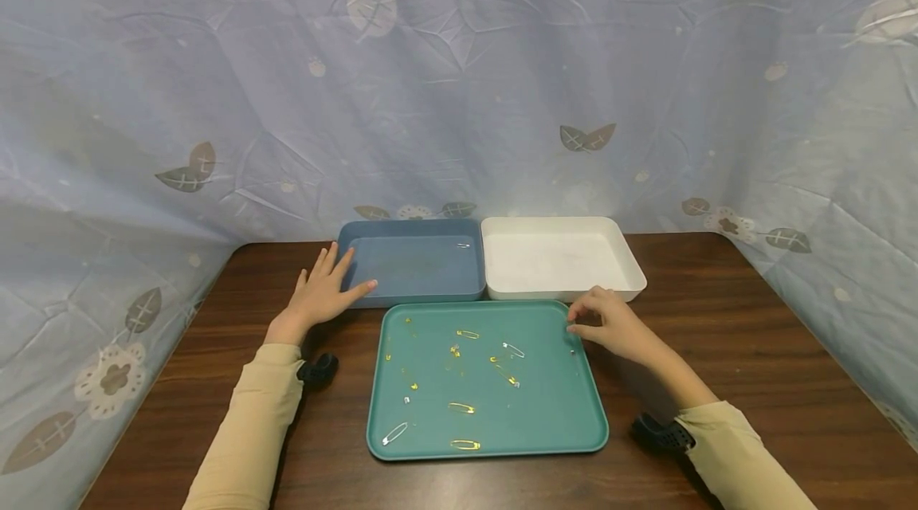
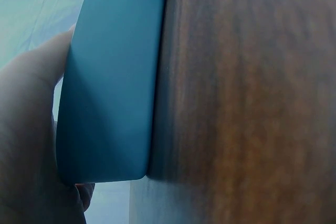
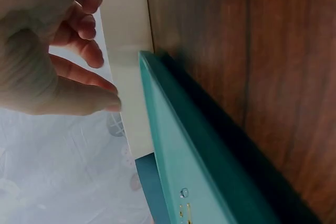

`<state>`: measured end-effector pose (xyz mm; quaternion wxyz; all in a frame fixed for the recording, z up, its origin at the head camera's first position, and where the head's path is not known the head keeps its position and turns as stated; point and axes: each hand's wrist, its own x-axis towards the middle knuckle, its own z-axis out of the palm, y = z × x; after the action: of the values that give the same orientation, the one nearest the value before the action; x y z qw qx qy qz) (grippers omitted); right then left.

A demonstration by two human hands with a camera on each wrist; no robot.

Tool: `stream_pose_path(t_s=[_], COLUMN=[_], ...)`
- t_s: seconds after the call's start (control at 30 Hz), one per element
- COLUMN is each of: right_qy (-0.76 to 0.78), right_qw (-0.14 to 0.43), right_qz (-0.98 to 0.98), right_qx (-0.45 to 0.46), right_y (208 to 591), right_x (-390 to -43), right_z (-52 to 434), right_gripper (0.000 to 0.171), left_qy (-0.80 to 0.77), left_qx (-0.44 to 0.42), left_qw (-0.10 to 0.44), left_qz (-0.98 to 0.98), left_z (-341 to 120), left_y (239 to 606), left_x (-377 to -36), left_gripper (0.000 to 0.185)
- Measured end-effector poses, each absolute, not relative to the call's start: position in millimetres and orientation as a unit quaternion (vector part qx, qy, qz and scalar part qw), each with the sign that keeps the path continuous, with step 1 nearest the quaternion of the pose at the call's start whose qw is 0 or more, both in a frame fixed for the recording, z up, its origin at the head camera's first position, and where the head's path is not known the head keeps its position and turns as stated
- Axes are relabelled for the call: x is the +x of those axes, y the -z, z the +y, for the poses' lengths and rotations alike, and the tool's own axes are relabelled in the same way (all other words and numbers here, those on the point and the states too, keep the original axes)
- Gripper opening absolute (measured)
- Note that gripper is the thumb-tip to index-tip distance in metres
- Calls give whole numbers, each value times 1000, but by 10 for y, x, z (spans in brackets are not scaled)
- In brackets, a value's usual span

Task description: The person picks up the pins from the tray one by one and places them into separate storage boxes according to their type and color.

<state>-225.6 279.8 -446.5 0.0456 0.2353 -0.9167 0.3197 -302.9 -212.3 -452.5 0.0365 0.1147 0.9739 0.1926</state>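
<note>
A wooden table (image 1: 717,351) fills the lower frame. At centre lies a teal tray (image 1: 566,414) scattered with safety pins (image 1: 466,333); above it sit a blue bin (image 1: 412,263) and a white bin (image 1: 559,259). The left hand (image 1: 319,295) rests flat, fingers straight, on the blue bin's left rim. The right hand (image 1: 610,327), fingers loosely curled, hovers at the tray's upper-right corner, holding nothing visible.

We see a dark wooden tabletop (image 1: 731,351) carrying a teal tray (image 1: 495,430) near its front edge, with a blue tray (image 1: 416,267) and a white tray (image 1: 559,259) side by side along its back edge.
</note>
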Motion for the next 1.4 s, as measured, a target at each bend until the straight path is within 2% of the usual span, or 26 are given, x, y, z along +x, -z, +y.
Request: stream_pose_path(t_s=[0.5,0.87,1.4], right_qy=[-226,-167,-151], right_qw=[-3,19,36], right_qz=[-939,-957,-963], right_qx=[260,238,220], right_y=[4451,4454,4491], right_x=[-2069,-2026,-2005], right_z=[2761,2636,2554], right_gripper=[13,22,24], left_qy=[-195,-198,-198], left_qx=[110,111,112], left_qw=[39,44,40], left_qz=[974,973,973], left_z=[-2117,-2107,-2120], left_y=[4517,4506,4518], left_x=[-3032,-3037,-3032], left_gripper=[94,95,95])
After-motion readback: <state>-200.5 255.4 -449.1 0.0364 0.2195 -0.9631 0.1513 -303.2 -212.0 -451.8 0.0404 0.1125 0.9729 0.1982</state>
